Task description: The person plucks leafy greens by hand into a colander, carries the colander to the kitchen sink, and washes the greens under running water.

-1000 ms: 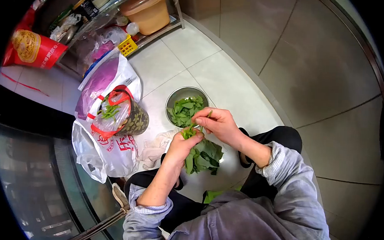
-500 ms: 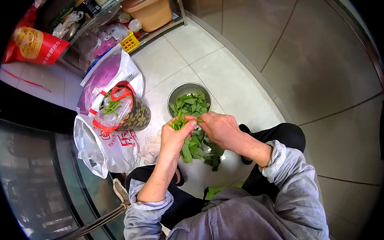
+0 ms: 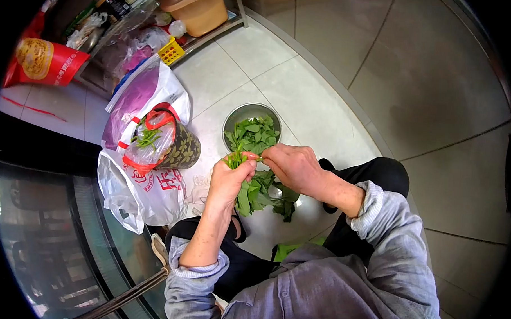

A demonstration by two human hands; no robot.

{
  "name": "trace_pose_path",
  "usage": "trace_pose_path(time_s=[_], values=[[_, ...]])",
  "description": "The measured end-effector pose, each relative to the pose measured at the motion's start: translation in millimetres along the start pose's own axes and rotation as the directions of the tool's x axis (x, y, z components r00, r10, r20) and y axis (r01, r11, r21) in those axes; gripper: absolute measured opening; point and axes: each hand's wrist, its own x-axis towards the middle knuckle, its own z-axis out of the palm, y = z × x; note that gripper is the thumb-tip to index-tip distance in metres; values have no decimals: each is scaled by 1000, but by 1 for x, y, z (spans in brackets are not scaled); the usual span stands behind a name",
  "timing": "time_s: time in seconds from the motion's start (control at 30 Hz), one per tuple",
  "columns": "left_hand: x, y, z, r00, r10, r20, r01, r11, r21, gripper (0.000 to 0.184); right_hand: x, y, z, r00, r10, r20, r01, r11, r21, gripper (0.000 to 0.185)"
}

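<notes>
My left hand (image 3: 226,180) is closed around a bunch of leafy greens (image 3: 251,194). The cut-looking pale green stems stick out above my thumb, and the broad leaves hang down towards my lap. Close beside it, my right hand (image 3: 297,169) pinches a stem at the top of the bunch, its fingertips almost touching my left hand. Just beyond both hands, a round metal bowl (image 3: 251,110) stands on the floor with loose green leaves (image 3: 255,131) in it. The hands hide part of its near rim.
Left of the bowl is a patterned bin (image 3: 186,151), lined with a red-handled plastic bag holding green stems (image 3: 148,138). White plastic bags (image 3: 119,194) lean around it. A shelf at the back holds an orange tub (image 3: 201,14) and a yellow basket (image 3: 171,51). Dark cabinet panels line the right.
Both hands have shifted only slightly, and the bunch has tilted a little to the left. My left hand keeps its hold on the greens, and my right fingers stay at the stems.
</notes>
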Motion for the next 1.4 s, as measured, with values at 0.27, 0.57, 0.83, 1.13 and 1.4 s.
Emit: trace_pose_path(time_s=[0.27,0.57,0.83,1.13,1.4], values=[[-1,-9,5,998,-11,-61,11,1000,-6,11,1,3,-3,999,-12,32,14,998,-57,11],[-1,-10,3,999,-43,-2,42,985,-165,11,3,1,-4,999,-10,39,8,999,33,13],[-4,-8,16,991,-127,-39,118,976,-182,9,4,4,6,980,172,-103,-121,917,379,8],[37,-15,-52,838,-221,-500,56,945,-323,17,34,-3,-39,752,659,-14,-374,443,815,15],[122,13,-245,366,188,-911,-393,919,32,14,25,-10,-16,795,550,255,-525,413,744,10]])
